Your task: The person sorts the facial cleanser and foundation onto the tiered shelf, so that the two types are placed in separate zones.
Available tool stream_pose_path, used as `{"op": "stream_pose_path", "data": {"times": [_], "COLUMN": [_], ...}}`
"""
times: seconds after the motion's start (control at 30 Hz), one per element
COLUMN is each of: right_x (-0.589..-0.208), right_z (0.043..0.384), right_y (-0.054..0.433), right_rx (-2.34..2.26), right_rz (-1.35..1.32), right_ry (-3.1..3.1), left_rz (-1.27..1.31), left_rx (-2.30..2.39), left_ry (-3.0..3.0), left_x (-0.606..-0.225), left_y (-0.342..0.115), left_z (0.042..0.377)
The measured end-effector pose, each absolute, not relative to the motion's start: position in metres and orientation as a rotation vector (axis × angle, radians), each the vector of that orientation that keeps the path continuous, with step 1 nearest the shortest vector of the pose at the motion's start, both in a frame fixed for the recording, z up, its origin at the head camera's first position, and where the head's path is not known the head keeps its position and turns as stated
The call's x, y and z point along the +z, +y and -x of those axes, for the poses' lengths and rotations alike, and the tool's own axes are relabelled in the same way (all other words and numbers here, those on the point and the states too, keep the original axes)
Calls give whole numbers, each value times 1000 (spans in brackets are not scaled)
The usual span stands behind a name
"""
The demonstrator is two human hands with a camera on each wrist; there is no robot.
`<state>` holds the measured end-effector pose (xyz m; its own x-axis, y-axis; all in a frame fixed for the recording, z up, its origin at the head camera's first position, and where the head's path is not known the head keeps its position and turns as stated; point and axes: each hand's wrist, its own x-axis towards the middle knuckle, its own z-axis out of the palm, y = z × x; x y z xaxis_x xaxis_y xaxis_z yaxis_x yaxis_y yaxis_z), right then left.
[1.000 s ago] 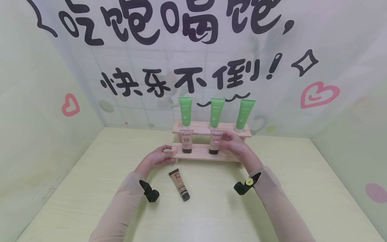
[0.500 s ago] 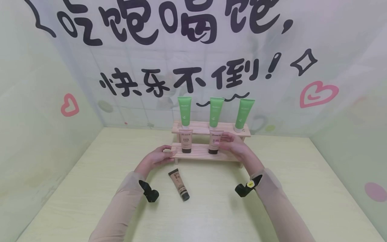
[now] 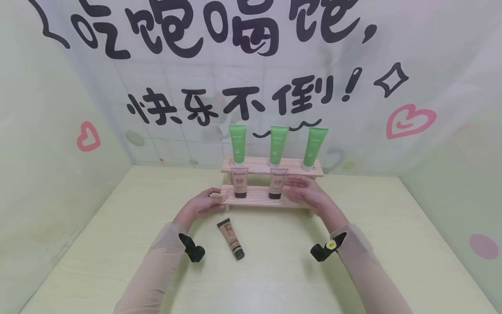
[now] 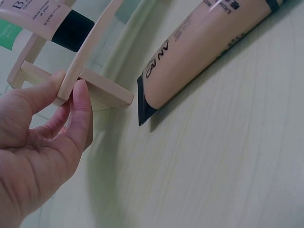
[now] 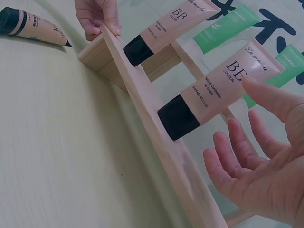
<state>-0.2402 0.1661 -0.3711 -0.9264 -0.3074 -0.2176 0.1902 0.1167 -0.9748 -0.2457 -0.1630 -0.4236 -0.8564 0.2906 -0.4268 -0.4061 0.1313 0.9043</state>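
Note:
My left hand [image 3: 204, 204] pinches the left end of the lower step of a wooden two-tier rack [image 3: 259, 201], thumb on top and fingers beneath in the left wrist view. Two pink BB cream tubes stand cap down on that step: the left tube [image 3: 240, 183] and the right tube [image 5: 220, 88]. Beside the right tube is my right hand [image 3: 307, 192], fingers spread and relaxed, holding nothing; its thumb overlaps the tube's edge in the right wrist view. A tan tube with a black cap [image 4: 199, 52] lies on the table in front of the rack.
Three green tubes stand on the upper step: the left one [image 3: 238, 144], the middle one [image 3: 278, 145] and the right one [image 3: 315, 147]. Behind the rack rises a printed backdrop [image 3: 176, 144]. The pale table [image 3: 274, 270] carries the rack.
My right hand has loosened from the right BB cream tube and drawn slightly to the right, leaving it standing. My left hand keeps its hold on the rack.

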Motion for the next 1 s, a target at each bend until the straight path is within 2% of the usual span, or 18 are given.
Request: {"op": "stream_pose_path", "data": {"times": [0.6, 1.0], "right_x": [-383, -389], "right_z": [228, 223], "right_y": [170, 163], "right_rx": [-1786, -1755], "right_rz": [36, 142], "right_ry": [1981, 1965], "left_rz": [125, 118], "left_rx": [1790, 1791], "left_ry": [1908, 1913], "left_x": [-425, -426], "left_y": [-162, -162], "left_z": [247, 248]}}
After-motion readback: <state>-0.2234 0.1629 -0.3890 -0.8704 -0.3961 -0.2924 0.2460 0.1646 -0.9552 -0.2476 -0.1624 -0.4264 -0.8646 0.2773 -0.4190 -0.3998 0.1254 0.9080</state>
